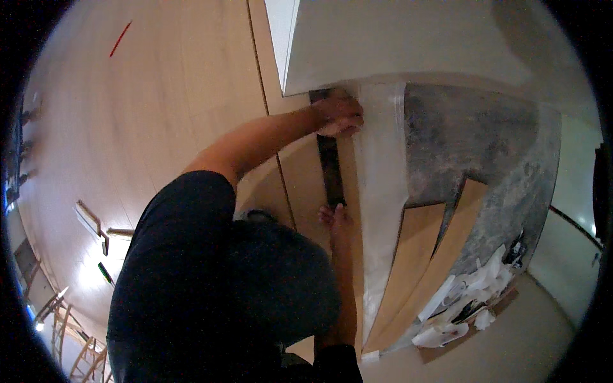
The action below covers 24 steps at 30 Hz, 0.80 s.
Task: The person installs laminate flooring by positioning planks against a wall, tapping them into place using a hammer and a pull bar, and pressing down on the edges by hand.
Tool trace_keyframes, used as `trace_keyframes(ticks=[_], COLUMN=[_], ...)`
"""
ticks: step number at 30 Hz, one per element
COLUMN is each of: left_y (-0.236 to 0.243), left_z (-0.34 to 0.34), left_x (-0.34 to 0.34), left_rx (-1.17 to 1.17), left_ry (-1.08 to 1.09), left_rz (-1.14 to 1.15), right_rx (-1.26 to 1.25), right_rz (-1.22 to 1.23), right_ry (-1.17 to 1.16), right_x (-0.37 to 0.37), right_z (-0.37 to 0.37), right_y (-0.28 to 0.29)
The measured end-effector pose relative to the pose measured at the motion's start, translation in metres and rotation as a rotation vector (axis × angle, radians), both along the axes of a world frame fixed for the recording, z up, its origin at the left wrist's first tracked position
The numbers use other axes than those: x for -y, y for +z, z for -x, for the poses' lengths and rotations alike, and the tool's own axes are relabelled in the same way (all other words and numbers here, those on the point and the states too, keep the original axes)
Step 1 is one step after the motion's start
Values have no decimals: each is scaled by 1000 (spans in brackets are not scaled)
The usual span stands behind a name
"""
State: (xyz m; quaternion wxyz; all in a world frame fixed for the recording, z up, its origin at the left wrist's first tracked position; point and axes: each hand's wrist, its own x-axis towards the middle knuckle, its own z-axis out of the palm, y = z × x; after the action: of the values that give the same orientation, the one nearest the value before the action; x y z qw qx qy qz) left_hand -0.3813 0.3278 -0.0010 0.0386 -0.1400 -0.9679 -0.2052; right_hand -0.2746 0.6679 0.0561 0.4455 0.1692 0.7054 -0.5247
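A long, narrow dark strip (pixel 330 169) lies along the edge of the light wood floor planks (pixel 305 172); whether it is a bar or a gap I cannot tell. Over its far part, close to the white wall corner, my left hand (pixel 340 115) is closed with curled fingers, slightly blurred. What those fingers grip is hidden. My right hand (pixel 336 217) is at the strip's near end, its fingertips and thumb on either side of that end. A pale underlay sheet (pixel 383 147) runs beside the planks on the right.
Two cut planks (pixel 415 249) lie on bare grey concrete (pixel 472 134) to the right. Crumpled white wrapping (pixel 472 293) is heaped at the lower right. A white wall (pixel 408 45) stands ahead. Tools (pixel 92 220) lie on the laid floor at left, near wooden chairs (pixel 83 351).
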Motion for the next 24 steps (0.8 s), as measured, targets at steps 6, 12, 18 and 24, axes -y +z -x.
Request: trace_keyframes(ticks=[6, 12, 18, 24], left_y=[14, 14, 1, -23], left_z=[-4, -8, 13, -34], left_x=[3, 2, 0, 37], left_rx=[52, -13, 91, -248], left_ry=[-66, -32, -49, -81], left_rz=[24, 98, 207, 320], right_rx=[-109, -106, -526, -453], right_rz=[30, -27, -282, -1082], right_ry=[157, 60, 177, -171], right_x=[-1, 4, -87, -367], right_z=[5, -14, -67, -281], right_y=[-11, -7, 44, 79])
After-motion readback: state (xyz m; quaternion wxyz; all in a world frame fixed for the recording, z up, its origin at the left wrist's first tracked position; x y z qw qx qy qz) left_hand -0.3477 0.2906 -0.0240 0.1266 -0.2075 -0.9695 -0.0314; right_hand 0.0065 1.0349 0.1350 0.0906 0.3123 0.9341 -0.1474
